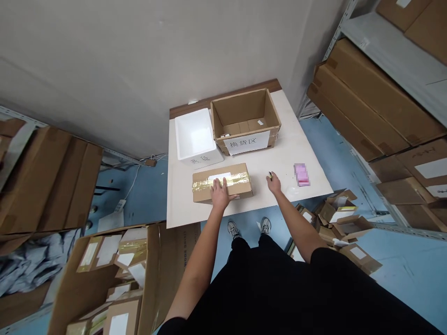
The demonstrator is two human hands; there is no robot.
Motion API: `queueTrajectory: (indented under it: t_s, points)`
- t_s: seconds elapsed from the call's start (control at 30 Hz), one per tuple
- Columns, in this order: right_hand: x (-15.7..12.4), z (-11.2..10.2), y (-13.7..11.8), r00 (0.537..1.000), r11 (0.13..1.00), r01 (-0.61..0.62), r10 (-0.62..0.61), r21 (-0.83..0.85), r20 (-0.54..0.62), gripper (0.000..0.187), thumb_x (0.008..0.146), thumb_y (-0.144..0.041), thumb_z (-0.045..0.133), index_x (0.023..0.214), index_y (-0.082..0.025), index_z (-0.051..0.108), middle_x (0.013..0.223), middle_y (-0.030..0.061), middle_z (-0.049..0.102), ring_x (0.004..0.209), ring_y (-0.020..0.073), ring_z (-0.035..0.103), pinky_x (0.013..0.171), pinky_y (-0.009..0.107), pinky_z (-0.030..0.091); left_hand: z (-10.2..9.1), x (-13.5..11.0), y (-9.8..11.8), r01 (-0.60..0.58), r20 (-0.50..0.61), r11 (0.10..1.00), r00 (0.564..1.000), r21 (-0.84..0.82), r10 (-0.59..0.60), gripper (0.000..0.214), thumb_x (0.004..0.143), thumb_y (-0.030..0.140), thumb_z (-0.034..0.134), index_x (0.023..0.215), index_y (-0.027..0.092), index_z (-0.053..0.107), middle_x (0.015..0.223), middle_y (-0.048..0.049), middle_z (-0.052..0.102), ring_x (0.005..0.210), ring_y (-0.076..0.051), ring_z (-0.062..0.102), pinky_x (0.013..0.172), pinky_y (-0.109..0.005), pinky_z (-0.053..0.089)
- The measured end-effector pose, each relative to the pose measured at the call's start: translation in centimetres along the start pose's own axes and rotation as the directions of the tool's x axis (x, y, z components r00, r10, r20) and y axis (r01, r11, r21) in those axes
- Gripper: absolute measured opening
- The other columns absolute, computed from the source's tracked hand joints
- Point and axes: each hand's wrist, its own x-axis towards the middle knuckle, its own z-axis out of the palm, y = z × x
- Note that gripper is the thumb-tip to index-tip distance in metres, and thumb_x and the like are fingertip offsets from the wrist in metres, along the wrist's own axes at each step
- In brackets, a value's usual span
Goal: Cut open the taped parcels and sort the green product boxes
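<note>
A closed cardboard box (202, 180), sealed along its top with shiny yellowish tape, lies near the front of the white table. My left hand (220, 193) rests on its top and front edge, fingers spread over the tape and a white label. To the right of the box, just above the tabletop, my right hand (274, 183) is closed around a small black-and-yellow tool (270, 176) like a box cutter. Its blade is too small to make out. Farther right on the table is a blurred pink item (301, 174).
Behind the sealed box stand a white foam box (202, 158) and an open carton (240, 95) with a handwritten sign. A large carton of parcels (151, 260) is at the lower left. Opened boxes (359, 256) lie on the floor at right. Shelves with long cartons (380, 107) flank the table.
</note>
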Motion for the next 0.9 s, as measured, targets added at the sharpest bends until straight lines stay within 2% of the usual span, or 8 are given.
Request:
queueTrajectory:
  t_s: [0.07, 0.13, 0.27, 0.43, 0.53, 0.67, 0.8, 0.9]
  points:
    - [-1.8, 2.0, -3.1, 1.000, 0.998, 0.006, -0.005, 0.062, -0.009, 0.063, 0.108, -0.049, 0.046, 0.163, -0.020, 0.039, 0.143, 0.0174, 0.065, 0.126, 0.0260, 0.066, 0.101, 0.035, 0.055, 0.2, -0.2, 0.2, 0.006, -0.017, 1.000, 1.000, 0.000, -0.006, 0.123, 0.083, 0.088, 0.062, 0.174, 0.018, 0.020, 0.178, -0.0254, 0.022, 0.166, -0.042, 0.016, 0.131, -0.056, 0.022]
    - [-3.9, 4.2, -6.2, 0.998, 0.971, 0.041, -0.051, 0.234, 0.035, 0.072, 0.100, -0.052, 0.061, 0.164, -0.028, 0.038, 0.149, 0.0129, 0.063, 0.130, 0.0262, 0.066, 0.104, 0.036, 0.055, 0.3, -0.6, 0.6, 0.011, -0.041, 1.000, 0.999, 0.001, -0.011, 0.121, 0.084, 0.087, 0.062, 0.174, 0.017, 0.022, 0.178, -0.0261, 0.023, 0.165, -0.042, 0.019, 0.130, -0.055, 0.023]
    - [-6.2, 6.7, -10.1, 0.999, 0.950, 0.022, -0.007, 0.311, -0.048, 0.093, 0.085, -0.051, 0.078, 0.165, -0.028, 0.036, 0.152, 0.0130, 0.060, 0.134, 0.0297, 0.063, 0.112, 0.043, 0.052, 0.0, -1.2, 0.4, 0.024, -0.070, 1.000, 0.997, -0.020, -0.025, 0.113, 0.088, 0.083, 0.062, 0.173, 0.017, 0.027, 0.176, -0.0265, 0.027, 0.160, -0.044, 0.029, 0.123, -0.056, 0.033]
    - [-2.7, 6.0, -13.3, 1.000, 0.967, -0.010, 0.009, 0.256, 0.005, 0.088, 0.081, -0.049, 0.081, 0.157, -0.024, 0.044, 0.147, 0.0130, 0.063, 0.129, 0.0289, 0.065, 0.110, 0.040, 0.053, -0.8, -1.7, -2.3, 0.027, -0.073, 0.996, 0.997, -0.086, -0.033, 0.091, 0.097, 0.068, 0.059, 0.169, 0.018, 0.036, 0.162, -0.0240, 0.047, 0.146, -0.043, 0.043, 0.118, -0.056, 0.038]
    - [0.6, 6.8, -17.6, 0.998, 0.988, -0.050, 0.055, 0.146, -0.031, 0.086, 0.084, -0.051, 0.080, 0.156, -0.020, 0.045, 0.149, 0.0175, 0.061, 0.134, 0.0334, 0.060, 0.112, 0.044, 0.049, -0.6, -2.3, -3.6, 0.051, -0.092, 0.990, 0.994, -0.133, -0.063, 0.079, 0.100, 0.057, 0.057, 0.164, 0.013, 0.044, 0.150, -0.0246, 0.055, 0.140, -0.041, 0.047, 0.115, -0.053, 0.041]
    - [4.0, 9.8, -24.6, 0.997, 0.996, -0.079, 0.080, 0.032, -0.019, 0.087, 0.085, -0.051, 0.081, 0.157, -0.021, 0.044, 0.151, 0.0202, 0.058, 0.136, 0.0378, 0.058, 0.110, 0.049, 0.050, 0.0, -2.7, -5.3, 0.049, -0.109, 0.979, 0.991, -0.198, -0.072, 0.061, 0.104, 0.041, 0.049, 0.158, 0.013, 0.052, 0.154, -0.0232, 0.054, 0.139, -0.038, 0.049, 0.113, -0.051, 0.044]
    - [5.5, 11.3, -28.6, 0.999, 0.998, -0.054, 0.054, -0.035, -0.001, 0.089, 0.084, -0.051, 0.083, 0.159, -0.021, 0.043, 0.151, 0.0220, 0.056, 0.134, 0.0386, 0.060, 0.109, 0.050, 0.050, -0.4, -1.6, -9.6, 0.012, -0.104, 0.948, 0.993, -0.318, -0.047, 0.057, 0.106, 0.033, 0.042, 0.162, 0.021, 0.049, 0.153, -0.0153, 0.060, 0.139, -0.031, 0.054, 0.115, -0.044, 0.045]
    - [4.9, 11.1, -29.1, 0.999, 0.999, -0.016, 0.015, -0.052, -0.031, 0.090, 0.087, -0.049, 0.082, 0.161, -0.021, 0.039, 0.149, 0.0232, 0.057, 0.132, 0.0385, 0.061, 0.108, 0.049, 0.051, -0.9, -0.7, -13.3, 0.135, -0.060, 0.912, 0.984, -0.388, -0.171, 0.070, 0.104, 0.047, 0.050, 0.169, 0.026, 0.036, 0.166, -0.0122, 0.050, 0.150, -0.032, 0.047, 0.116, -0.044, 0.045]
